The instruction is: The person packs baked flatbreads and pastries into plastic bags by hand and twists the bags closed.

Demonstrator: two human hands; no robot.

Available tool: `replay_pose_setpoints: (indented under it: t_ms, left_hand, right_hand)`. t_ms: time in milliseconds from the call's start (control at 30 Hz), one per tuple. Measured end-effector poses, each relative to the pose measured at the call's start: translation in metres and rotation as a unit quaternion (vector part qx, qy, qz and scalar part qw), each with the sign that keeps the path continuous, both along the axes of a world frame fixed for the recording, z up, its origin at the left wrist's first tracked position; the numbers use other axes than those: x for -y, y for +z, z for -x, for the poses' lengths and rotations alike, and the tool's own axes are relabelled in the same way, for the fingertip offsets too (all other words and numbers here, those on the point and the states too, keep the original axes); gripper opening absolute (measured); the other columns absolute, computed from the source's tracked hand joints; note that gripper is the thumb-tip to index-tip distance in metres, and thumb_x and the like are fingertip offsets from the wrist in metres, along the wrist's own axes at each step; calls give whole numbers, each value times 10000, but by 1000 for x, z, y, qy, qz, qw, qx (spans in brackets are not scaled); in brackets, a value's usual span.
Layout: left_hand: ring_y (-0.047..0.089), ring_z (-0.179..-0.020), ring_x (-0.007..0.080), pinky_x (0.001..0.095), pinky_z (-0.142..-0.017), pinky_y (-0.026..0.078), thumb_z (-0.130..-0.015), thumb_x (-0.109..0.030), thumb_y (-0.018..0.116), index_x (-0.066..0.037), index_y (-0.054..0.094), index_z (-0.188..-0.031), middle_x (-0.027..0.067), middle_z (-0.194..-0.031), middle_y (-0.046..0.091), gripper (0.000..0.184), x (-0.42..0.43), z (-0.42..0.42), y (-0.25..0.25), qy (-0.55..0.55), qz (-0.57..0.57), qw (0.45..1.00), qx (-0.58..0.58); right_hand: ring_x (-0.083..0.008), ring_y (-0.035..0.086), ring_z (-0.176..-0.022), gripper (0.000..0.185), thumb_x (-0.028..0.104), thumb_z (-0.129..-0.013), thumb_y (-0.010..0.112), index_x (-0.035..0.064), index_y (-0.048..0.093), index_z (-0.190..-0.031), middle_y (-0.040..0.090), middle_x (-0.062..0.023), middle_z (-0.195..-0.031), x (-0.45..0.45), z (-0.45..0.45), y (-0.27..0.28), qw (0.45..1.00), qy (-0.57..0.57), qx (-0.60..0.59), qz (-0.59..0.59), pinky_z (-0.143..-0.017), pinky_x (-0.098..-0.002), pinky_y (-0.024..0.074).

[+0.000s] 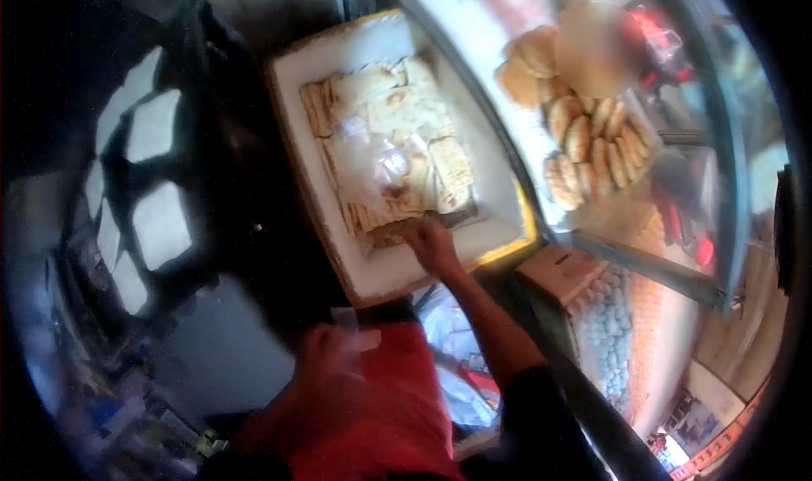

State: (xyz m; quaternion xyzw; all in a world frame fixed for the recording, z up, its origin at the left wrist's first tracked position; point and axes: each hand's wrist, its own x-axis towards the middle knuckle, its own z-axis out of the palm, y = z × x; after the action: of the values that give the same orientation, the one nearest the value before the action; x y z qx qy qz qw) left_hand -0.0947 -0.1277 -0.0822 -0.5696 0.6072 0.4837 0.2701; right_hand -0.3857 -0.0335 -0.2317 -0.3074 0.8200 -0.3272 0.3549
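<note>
A white foam box holds stacked flat breads, with a clear plastic bag lying on them. Over the near end of the box, at the lowest breads, is my right hand; its fingers are curled, and what they hold, if anything, is hidden. Nearer my body, in front of the red apron, my left hand is closed around a thin, whitish translucent bag. That hand is blurred.
Right of the box, a glass case holds golden bread rolls. A cardboard box and egg trays stand below it. On the left, pale square pieces lie on a dark surface. Plastic bags lie beside the apron.
</note>
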Motion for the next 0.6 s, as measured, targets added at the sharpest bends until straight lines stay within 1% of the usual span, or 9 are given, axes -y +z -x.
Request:
replay_pose_setpoints:
  t_ms: [133, 267, 333, 367, 400, 467, 500, 533, 600]
  left_hand:
    - [644, -954, 279, 404, -875, 518, -988, -318, 550, -79, 620, -1142, 136, -1064, 666, 293, 15, -18, -18, 16, -19, 999, 38]
    - [641, -1006, 297, 410, -897, 516, -1005, -328, 524, -71, 602, -1213, 156, -1130, 653, 340, 21, -13, -15, 23, -26, 998, 49]
    - [640, -1033, 306, 413, -908, 515, -1013, -333, 511, -68, 592, -1248, 167, -1163, 646, 364, 21, -8, -11, 16, -16, 998, 63]
    - [639, -1046, 311, 415, -914, 515, -1017, -336, 505, -66, 588, -1266, 172, -1179, 643, 377, 21, -7, -11, 15, -17, 997, 71]
    - [639, -1059, 315, 417, -919, 514, -1022, -338, 498, -64, 583, -1284, 177, -1195, 640, 389, 20, -5, -9, 28, -31, 997, 68]
    - [625, -1084, 333, 426, -945, 502, -1018, -357, 507, -64, 568, -1321, 178, -1242, 625, 426, 26, -16, -21, 186, -188, 964, -2]
    - [614, -1106, 341, 429, -962, 493, -1009, -369, 525, -61, 570, -1316, 170, -1249, 622, 437, 21, -21, -28, 86, -145, 985, 31]
    - [603, -1129, 350, 432, -980, 484, -1001, -380, 544, -58, 571, -1312, 161, -1257, 619, 449, 15, -26, -36, -13, -101, 992, 70]
    - [604, -1124, 347, 428, -976, 484, -993, -380, 557, -56, 573, -1308, 166, -1251, 621, 452, 15, -14, -36, -36, -87, 994, 55]
  right_hand:
    - [-370, 617, -971, 472, 428, -900, 647, 47, 611, -1175, 629, -193, -1111, 67, 17, -93, 987, -110, -47, -106, -871, -522, 493]
    - [-345, 620, -965, 587, 487, -840, 693, 20, 594, -1183, 586, -197, -1178, 82, 25, -195, 967, -179, -131, -122, -856, -485, 517]
    - [-314, 642, -949, 511, 288, -829, 730, -57, 565, -1167, 655, -194, -1054, 87, 34, -184, 979, -140, -95, -117, -828, -389, 536]
    - [-296, 651, -837, 471, 264, -807, 750, -52, 590, -1116, 678, -168, -973, 94, 36, -148, 959, -259, 47, -107, -758, -378, 538]
    - [-296, 651, -837, 471, 264, -807, 750, -52, 590, -1116, 678, -168, -973, 90, 41, -137, 958, -261, 43, -111, -758, -378, 538]
    - [-284, 651, -751, 435, 255, -795, 762, -39, 610, -1078, 687, -158, -898, 84, 50, -116, 952, -283, 89, -69, -714, -395, 531]
    - [-309, 636, -814, 337, 191, -826, 702, -3, 600, -1083, 653, -159, -935, 89, 54, -51, 960, -259, 44, -94, -728, -421, 518]
    - [-309, 636, -814, 337, 191, -826, 702, -3, 600, -1083, 653, -159, -935, 73, 56, -51, 960, -260, 38, -94, -728, -421, 518]
    - [-353, 601, -903, 270, 147, -851, 633, 31, 583, -1089, 604, -172, -989, 34, 74, -62, 929, -162, -334, 2, -767, -450, 501]
